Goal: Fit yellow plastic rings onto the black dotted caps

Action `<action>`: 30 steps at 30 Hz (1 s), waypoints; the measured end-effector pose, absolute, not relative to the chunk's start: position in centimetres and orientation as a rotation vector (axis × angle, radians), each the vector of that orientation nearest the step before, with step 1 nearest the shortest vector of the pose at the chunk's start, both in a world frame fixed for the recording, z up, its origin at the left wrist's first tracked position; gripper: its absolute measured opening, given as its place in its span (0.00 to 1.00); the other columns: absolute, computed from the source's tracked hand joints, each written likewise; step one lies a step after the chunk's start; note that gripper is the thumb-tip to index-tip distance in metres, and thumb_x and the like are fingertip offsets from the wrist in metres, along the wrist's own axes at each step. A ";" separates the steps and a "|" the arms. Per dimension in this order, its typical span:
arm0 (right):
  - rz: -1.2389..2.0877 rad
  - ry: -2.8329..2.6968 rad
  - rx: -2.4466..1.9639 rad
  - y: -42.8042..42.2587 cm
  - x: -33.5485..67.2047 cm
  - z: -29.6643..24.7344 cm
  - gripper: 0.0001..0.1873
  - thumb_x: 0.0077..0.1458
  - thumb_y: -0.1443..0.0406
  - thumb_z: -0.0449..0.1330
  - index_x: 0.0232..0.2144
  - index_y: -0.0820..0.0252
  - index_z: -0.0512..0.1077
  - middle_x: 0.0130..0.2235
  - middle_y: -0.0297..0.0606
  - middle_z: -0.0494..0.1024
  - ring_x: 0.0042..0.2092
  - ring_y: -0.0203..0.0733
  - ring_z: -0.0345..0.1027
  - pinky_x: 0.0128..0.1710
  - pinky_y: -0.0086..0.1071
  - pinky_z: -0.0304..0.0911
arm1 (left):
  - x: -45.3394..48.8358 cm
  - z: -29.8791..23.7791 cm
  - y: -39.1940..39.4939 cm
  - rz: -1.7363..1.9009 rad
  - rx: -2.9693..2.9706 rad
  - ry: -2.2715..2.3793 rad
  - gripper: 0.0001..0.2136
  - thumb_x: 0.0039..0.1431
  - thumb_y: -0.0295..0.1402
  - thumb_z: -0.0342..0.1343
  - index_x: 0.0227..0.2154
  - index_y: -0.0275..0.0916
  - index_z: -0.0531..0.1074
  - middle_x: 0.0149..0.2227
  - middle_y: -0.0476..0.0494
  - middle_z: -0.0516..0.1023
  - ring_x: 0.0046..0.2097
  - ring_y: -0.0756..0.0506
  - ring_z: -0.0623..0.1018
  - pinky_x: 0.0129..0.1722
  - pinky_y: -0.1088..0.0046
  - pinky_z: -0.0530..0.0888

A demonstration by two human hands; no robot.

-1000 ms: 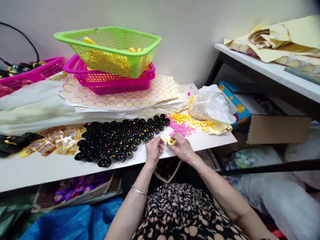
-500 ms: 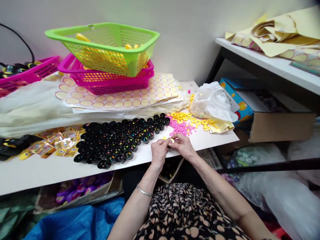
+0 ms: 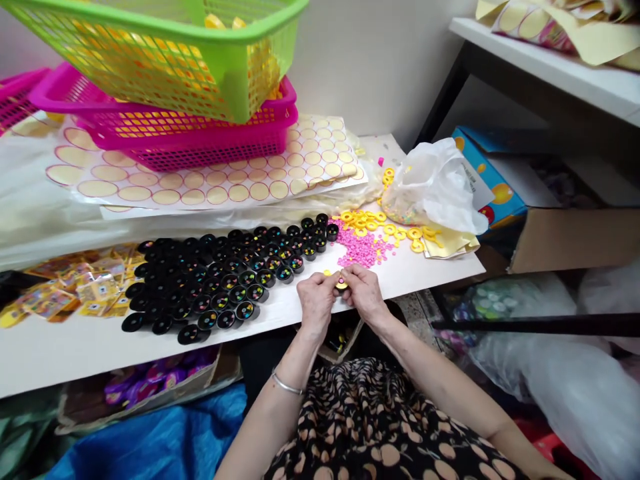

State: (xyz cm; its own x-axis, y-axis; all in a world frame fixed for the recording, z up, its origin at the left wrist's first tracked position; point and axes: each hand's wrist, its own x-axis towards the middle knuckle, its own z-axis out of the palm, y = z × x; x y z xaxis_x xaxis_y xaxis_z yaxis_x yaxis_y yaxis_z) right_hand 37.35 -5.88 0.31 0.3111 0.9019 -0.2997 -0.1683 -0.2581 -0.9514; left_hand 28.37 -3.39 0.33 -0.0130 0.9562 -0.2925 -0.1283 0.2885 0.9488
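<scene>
My left hand [image 3: 317, 300] and my right hand [image 3: 364, 292] meet at the table's front edge, fingers pinched together. Between the fingertips they grip a small round yellow piece [image 3: 341, 283] with a pink spot at its middle; its lower side looks dark. Just behind my left fingertips lies a small yellow disc [image 3: 327, 273]. Pink beads [image 3: 361, 247] are scattered beyond my hands, with yellow rings [image 3: 361, 220] behind them. To the left stand several rows of small black cups [image 3: 233, 283], many with coloured bits inside.
A green basket [image 3: 240, 40] of yellow parts sits on a pink basket [image 3: 200, 143], over sheets of round stickers [image 3: 217, 195]. Shiny printed packets [image 3: 100, 287] lie left. A white plastic bag [image 3: 435, 187] and an open cardboard box [image 3: 575, 240] are at right. Purple items [image 3: 155, 380] fill a box below.
The view has tilted down and come closer to the table. My hands still grip the small yellow piece, which is turned so its pink spot and dark lower side show more.
</scene>
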 end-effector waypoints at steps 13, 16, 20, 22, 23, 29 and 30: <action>1.204 -0.682 -1.373 -6.1 36.5 0.9 0.15 0.46 0.54 0.56 0.23 0.59 0.62 0.13 0.24 0.63 0.12 0.27 0.54 0.09 0.20 0.46 | 28.1 0.8 -3.6 1.038 0.931 1.312 0.18 0.42 0.46 0.60 0.17 0.33 0.69 0.10 0.54 0.63 0.14 0.54 0.61 0.14 0.79 0.56; 1.207 -0.673 -1.389 -6.0 36.4 0.9 0.15 0.47 0.53 0.54 0.23 0.59 0.61 0.12 0.24 0.62 0.11 0.27 0.52 0.08 0.20 0.44 | 28.4 0.9 -3.7 1.075 0.924 1.309 0.19 0.40 0.46 0.61 0.16 0.34 0.67 0.10 0.56 0.61 0.14 0.56 0.60 0.14 0.80 0.54; 1.243 -0.661 -1.418 -6.0 36.5 0.9 0.14 0.47 0.54 0.55 0.24 0.59 0.61 0.11 0.24 0.62 0.10 0.28 0.52 0.08 0.20 0.45 | 28.5 0.8 -3.6 1.098 0.951 1.318 0.18 0.38 0.45 0.63 0.15 0.33 0.67 0.11 0.55 0.62 0.15 0.56 0.60 0.15 0.80 0.56; 1.239 -0.662 -1.436 -6.0 36.4 0.8 0.14 0.47 0.54 0.54 0.24 0.59 0.61 0.11 0.24 0.63 0.11 0.29 0.54 0.08 0.20 0.47 | 28.5 0.6 -3.3 1.082 0.954 1.330 0.18 0.37 0.45 0.63 0.15 0.33 0.68 0.11 0.55 0.62 0.15 0.56 0.60 0.15 0.80 0.56; 1.233 -0.665 -1.446 -6.0 36.4 0.8 0.13 0.47 0.54 0.54 0.24 0.58 0.61 0.11 0.24 0.62 0.11 0.29 0.54 0.08 0.20 0.47 | 28.6 0.6 -3.2 1.072 0.956 1.337 0.18 0.37 0.45 0.63 0.15 0.33 0.69 0.11 0.55 0.61 0.15 0.56 0.60 0.15 0.80 0.56; 1.281 -0.660 -1.399 -5.9 36.4 0.7 0.15 0.47 0.52 0.55 0.26 0.58 0.61 0.14 0.25 0.64 0.13 0.30 0.57 0.10 0.22 0.53 | 27.6 0.7 -3.2 1.021 1.048 1.290 0.18 0.42 0.47 0.60 0.17 0.33 0.71 0.12 0.54 0.63 0.17 0.55 0.61 0.16 0.79 0.57; 1.291 -0.652 -1.374 -5.9 36.5 0.6 0.16 0.47 0.52 0.55 0.26 0.59 0.61 0.15 0.25 0.65 0.13 0.30 0.58 0.11 0.23 0.54 | 27.3 0.8 -3.3 1.008 1.097 1.223 0.18 0.44 0.47 0.59 0.19 0.33 0.72 0.15 0.53 0.65 0.18 0.55 0.62 0.18 0.80 0.58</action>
